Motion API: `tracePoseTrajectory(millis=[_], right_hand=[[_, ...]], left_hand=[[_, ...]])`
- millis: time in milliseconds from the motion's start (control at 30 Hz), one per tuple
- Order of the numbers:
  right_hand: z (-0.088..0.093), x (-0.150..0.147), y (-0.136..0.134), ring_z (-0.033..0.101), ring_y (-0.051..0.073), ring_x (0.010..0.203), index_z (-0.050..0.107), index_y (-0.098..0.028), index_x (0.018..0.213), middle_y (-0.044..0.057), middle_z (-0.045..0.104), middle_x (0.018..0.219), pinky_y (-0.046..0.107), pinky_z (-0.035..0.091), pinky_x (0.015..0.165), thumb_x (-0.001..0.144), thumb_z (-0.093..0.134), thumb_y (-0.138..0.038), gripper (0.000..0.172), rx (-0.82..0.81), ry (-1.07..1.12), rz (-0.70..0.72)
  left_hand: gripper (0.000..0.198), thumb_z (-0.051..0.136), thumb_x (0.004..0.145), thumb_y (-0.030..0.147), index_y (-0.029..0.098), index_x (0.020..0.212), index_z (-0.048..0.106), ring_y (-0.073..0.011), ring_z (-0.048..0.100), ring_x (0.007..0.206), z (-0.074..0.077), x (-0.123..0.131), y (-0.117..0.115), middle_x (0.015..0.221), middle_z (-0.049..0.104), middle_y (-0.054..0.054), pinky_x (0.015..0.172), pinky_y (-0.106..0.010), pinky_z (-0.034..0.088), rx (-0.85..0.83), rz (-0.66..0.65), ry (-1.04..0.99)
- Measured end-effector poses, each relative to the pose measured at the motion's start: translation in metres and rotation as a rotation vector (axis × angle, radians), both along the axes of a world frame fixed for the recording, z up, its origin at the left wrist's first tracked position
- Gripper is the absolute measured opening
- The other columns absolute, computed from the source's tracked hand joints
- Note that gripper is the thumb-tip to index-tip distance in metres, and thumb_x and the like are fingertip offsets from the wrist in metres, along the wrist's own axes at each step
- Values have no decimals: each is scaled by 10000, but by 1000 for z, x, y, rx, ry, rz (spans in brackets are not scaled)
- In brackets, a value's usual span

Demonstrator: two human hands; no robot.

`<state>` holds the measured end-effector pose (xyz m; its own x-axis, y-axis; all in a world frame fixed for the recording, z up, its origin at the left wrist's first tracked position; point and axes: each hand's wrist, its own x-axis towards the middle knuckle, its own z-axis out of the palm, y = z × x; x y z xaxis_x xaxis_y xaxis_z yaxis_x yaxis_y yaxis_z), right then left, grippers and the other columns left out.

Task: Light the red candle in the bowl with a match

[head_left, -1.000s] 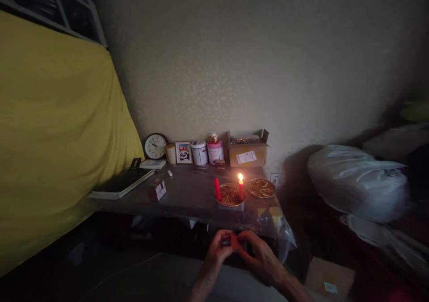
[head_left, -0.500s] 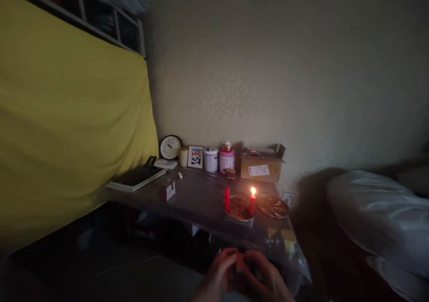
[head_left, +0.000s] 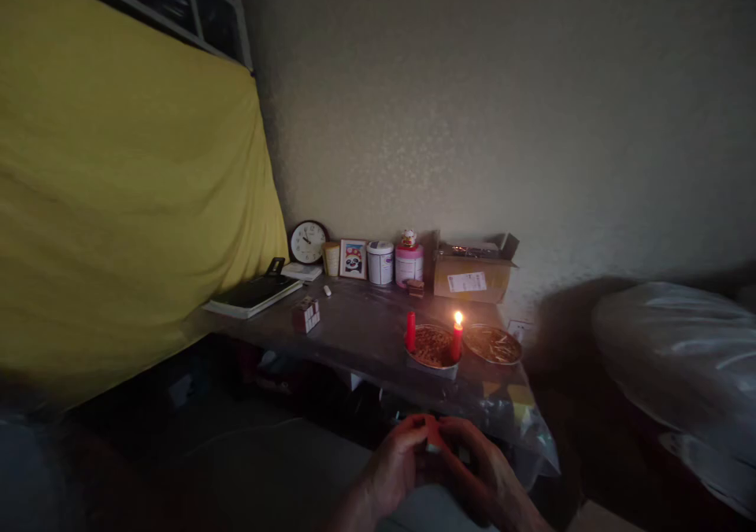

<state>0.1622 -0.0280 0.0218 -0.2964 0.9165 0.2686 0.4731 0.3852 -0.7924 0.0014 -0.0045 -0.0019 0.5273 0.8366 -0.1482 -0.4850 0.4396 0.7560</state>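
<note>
My left hand (head_left: 397, 463) and my right hand (head_left: 481, 465) meet just below the table's front edge, fingers bent round a small reddish thing (head_left: 433, 433) that is too dim to name. Both hands are closed on it. Beyond them, a round tin (head_left: 433, 346) of brown grains stands on the table (head_left: 360, 323). An unlit red candle (head_left: 411, 332) rises at its left side and a lit red candle (head_left: 457, 341) at its right. A second round dish (head_left: 494, 345) with pale sticks or scraps lies to the right.
A small box (head_left: 305, 315) and a dark book (head_left: 253, 296) are at the left. Along the wall stand a clock (head_left: 308, 242), a panda picture (head_left: 353, 260), two canisters (head_left: 379, 264) and a cardboard box (head_left: 471, 278). Yellow cloth (head_left: 135, 186) hangs left; a plastic-covered bundle (head_left: 673, 359) bulges right.
The view has shifted, so the table items appear slightly higher and further right. Both hands also appear higher and further right in the picture, still together round the small thing.
</note>
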Motion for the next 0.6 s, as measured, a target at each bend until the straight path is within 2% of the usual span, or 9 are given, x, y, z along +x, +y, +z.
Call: tracePoseTrajectory(millis=[267, 467, 600], right_hand=[[5, -1, -4, 593, 202, 939, 584, -238, 1054, 56, 624, 1054, 289, 488, 830, 853, 496, -394, 269, -30, 61, 27], [6, -2, -6, 581, 201, 986, 583, -236, 1059, 71, 596, 1109, 304, 473, 873, 858, 497, -333, 239, -14, 109, 51], [8, -3, -10, 589, 192, 960, 581, -228, 1039, 72, 593, 1087, 303, 493, 844, 861, 482, -333, 229, -38, 120, 46]], left_hand=[[250, 554, 773, 356, 208, 968, 605, -156, 622, 719, -1, -1, -1, 878, 663, -42, 684, -276, 423, -7, -51, -56], [249, 525, 811, 351, 213, 1006, 595, -140, 602, 777, -2, -2, -3, 948, 649, -49, 689, -258, 411, -23, -61, -32], [240, 517, 818, 351, 230, 1013, 586, -144, 602, 792, -2, -3, -3, 964, 647, -45, 692, -257, 400, -17, -99, -6]])
